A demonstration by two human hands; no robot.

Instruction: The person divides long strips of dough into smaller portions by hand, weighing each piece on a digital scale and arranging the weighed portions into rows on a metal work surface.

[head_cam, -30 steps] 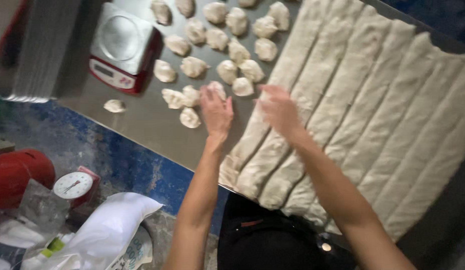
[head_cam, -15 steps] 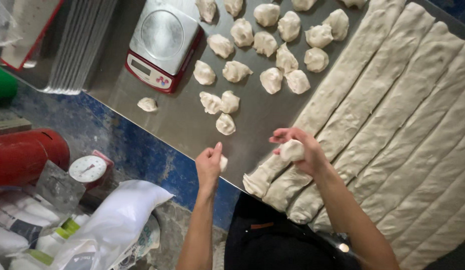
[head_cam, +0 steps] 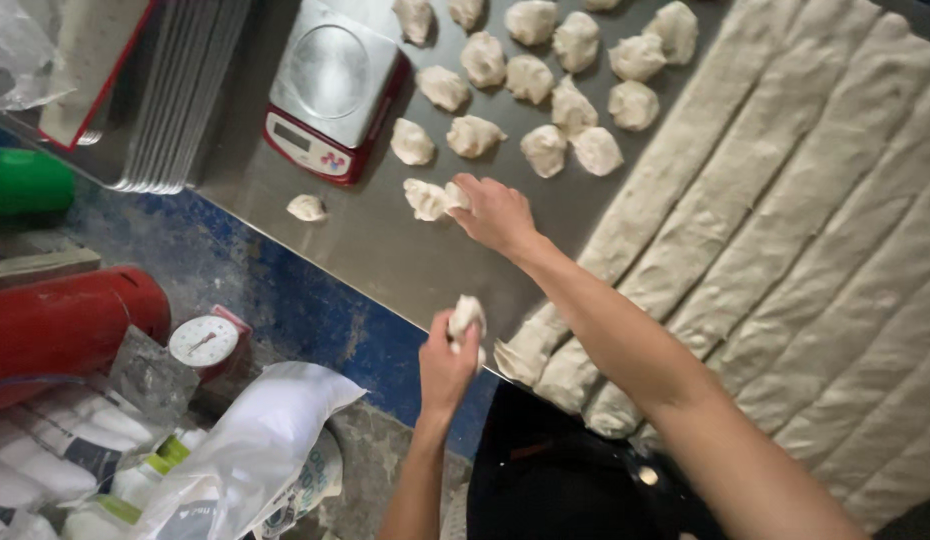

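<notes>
My left hand [head_cam: 445,365] is raised near the front edge of the steel table [head_cam: 385,250] and grips a small lump of dough [head_cam: 467,314]. My right hand [head_cam: 497,212] reaches out over the table, its fingers closed on another dough piece [head_cam: 455,195], which touches a neighbouring dough lump [head_cam: 423,199]. Several more portioned dough lumps [head_cam: 545,150] lie scattered beyond it. Long dough strips [head_cam: 785,230] lie side by side on the right, their near ends [head_cam: 530,350] just right of my left hand.
A red digital scale [head_cam: 330,90] with a steel pan stands at the table's back left, a stray dough bit [head_cam: 307,207] in front of it. Stacked trays [head_cam: 155,90] lie further left. Below the table are a red cylinder [head_cam: 65,325], a dial scale [head_cam: 205,342] and white bags [head_cam: 245,450].
My right hand has moved from the strip ends out to the dough lumps in front of the scale. My left hand now holds a dough lump near the table edge.
</notes>
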